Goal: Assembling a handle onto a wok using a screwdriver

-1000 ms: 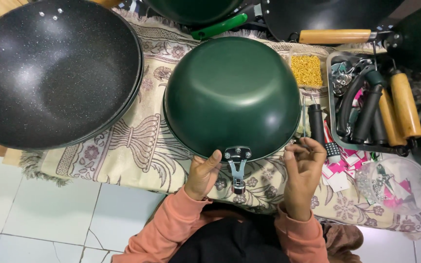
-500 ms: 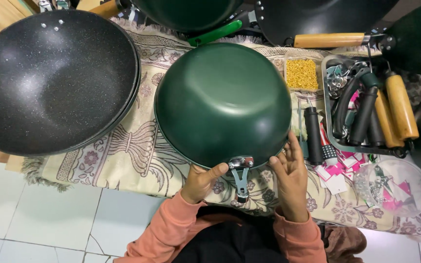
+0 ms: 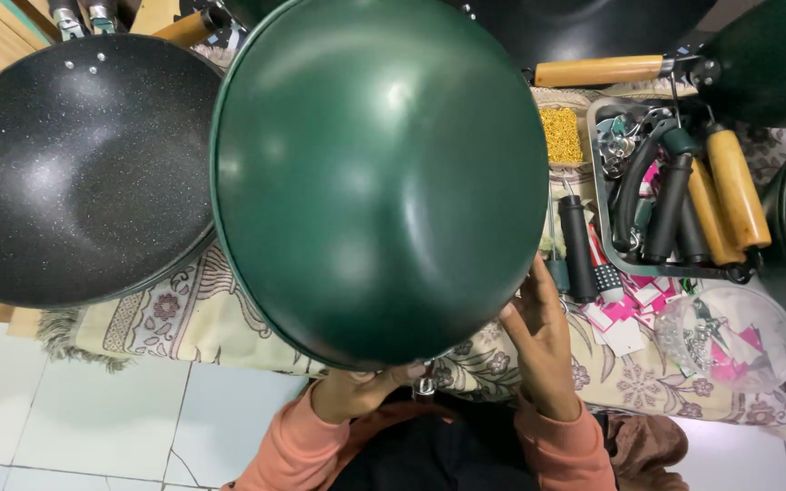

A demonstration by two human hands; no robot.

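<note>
A dark green wok [image 3: 379, 173] is turned bottom-up and raised close to the camera, filling the middle of the view. My left hand [image 3: 356, 391] grips its near rim beside the metal handle bracket [image 3: 425, 386]. My right hand [image 3: 538, 341] presses flat against the rim on the right side. Both sleeves are salmon pink.
A black speckled wok [image 3: 75, 173] lies to the left on a patterned cloth [image 3: 184, 318]. A tray [image 3: 604, 182] of wooden and black handles sits at right, next to a small box of yellow screws [image 3: 561, 136]. A clear bag of hardware [image 3: 729, 332] lies beyond my right hand. White floor tiles [image 3: 93, 418] below.
The green wok has been lifted off the cloth and tilted up toward the camera, now looking much larger. Both hands rose with it, staying at its near rim.
</note>
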